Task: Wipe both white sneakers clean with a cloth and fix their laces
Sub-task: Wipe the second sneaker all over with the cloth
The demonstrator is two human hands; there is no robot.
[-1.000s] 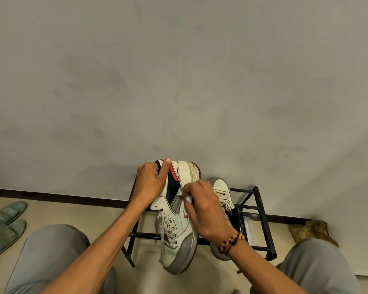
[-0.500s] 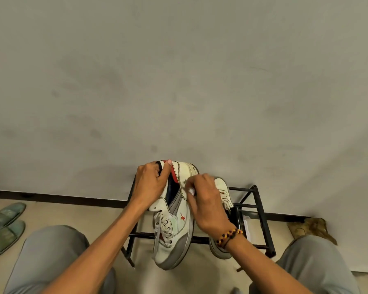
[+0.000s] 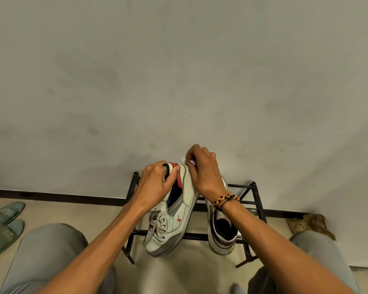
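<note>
My left hand (image 3: 155, 185) grips the heel collar of a white sneaker (image 3: 174, 221) with red and dark trim, holding it up with its toe pointing down toward me. Its laces (image 3: 156, 224) hang loose over the front. My right hand (image 3: 204, 175) pinches a small white cloth (image 3: 188, 162) against the sneaker's heel; most of the cloth is hidden under the fingers. The second white sneaker (image 3: 220, 232) rests on the black metal shoe rack (image 3: 255, 200), just right of the held one, partly behind my right wrist.
The rack stands against a plain grey wall (image 3: 179, 71) with a dark skirting. Green slippers (image 3: 2, 221) lie on the floor at the left. A brown crumpled thing (image 3: 310, 224) sits at the right by the wall. My knees in grey trousers (image 3: 47, 251) frame the bottom.
My right hand has slid the cloth up the sneaker's side from near the midfoot to the heel top. The view has shifted, showing the second sneaker's opening.
</note>
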